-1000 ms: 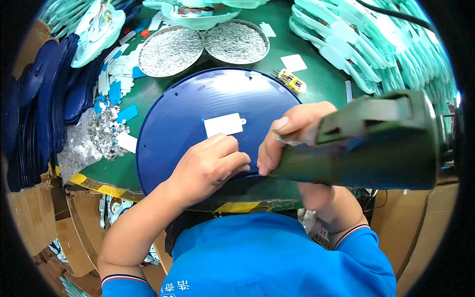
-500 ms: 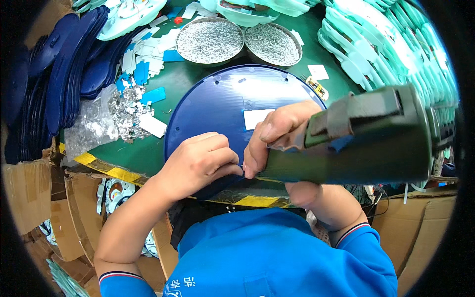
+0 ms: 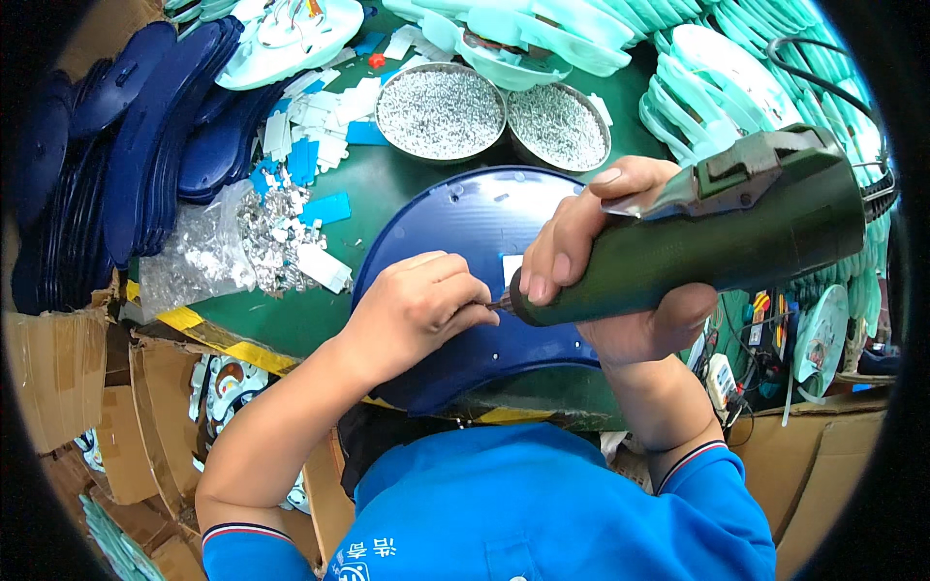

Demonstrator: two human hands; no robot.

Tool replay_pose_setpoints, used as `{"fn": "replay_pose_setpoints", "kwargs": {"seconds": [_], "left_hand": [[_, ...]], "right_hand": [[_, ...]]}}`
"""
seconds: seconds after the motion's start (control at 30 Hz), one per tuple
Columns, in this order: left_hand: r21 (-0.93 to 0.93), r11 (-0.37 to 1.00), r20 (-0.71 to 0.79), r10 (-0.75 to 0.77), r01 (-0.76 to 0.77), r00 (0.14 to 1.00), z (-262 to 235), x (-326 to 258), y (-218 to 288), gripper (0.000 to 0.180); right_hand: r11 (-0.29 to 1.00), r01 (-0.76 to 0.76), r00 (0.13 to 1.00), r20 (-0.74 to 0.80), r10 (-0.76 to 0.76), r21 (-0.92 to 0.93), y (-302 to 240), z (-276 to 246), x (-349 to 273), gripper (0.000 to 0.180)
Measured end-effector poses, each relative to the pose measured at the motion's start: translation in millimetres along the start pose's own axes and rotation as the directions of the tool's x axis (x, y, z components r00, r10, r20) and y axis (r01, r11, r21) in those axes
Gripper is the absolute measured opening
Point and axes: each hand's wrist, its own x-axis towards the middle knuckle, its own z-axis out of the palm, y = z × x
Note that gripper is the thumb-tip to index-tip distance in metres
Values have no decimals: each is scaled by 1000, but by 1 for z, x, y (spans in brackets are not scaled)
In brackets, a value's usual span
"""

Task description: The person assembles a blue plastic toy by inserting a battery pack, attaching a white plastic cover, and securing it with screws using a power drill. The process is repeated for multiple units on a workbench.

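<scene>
A dark blue, round-edged plastic panel (image 3: pixel 426 242) lies on the green table in front of me, with a white rectangle partly showing on it. My right hand (image 3: pixel 644 334) is closed around a thick dark green electric screwdriver (image 3: pixel 697 247), which lies almost level above the panel. Its thin bit points left and reaches the fingertips of my left hand (image 3: pixel 417 310). That hand is closed in a pinch over the panel, at the bit's tip. Whatever sits between its thumb and finger is hidden.
Two metal bowls (image 3: pixel 426 157) (image 3: pixel 557 167) of small silvery pieces stand behind the panel. Blue panels (image 3: pixel 145 136) are stacked at left, beside a clear bag (image 3: pixel 199 247) and loose metal parts. Mint-green shells (image 3: pixel 717 87) pile up at far right. Yellow-black tape (image 3: pixel 237 339) marks the table edge.
The screwdriver has tilted and risen, so its bit now shows at my left fingertips. My left hand keeps its pinch. The whole view has shifted slightly, with the table things lower and further right.
</scene>
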Motion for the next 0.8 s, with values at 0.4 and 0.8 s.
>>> {"fn": "replay_pose_setpoints", "kwargs": {"seconds": [0.4, 0.8], "left_hand": [[136, 979, -170, -131, 155, 977, -17, 35, -31, 24], [-71, 928, -262, -372, 366, 891, -31, 26, -33, 15]], "right_hand": [[989, 18, 997, -70, -29, -147, 23, -8, 62, 91], [998, 10, 986, -168, -19, -54, 60, -11, 74, 83]]}}
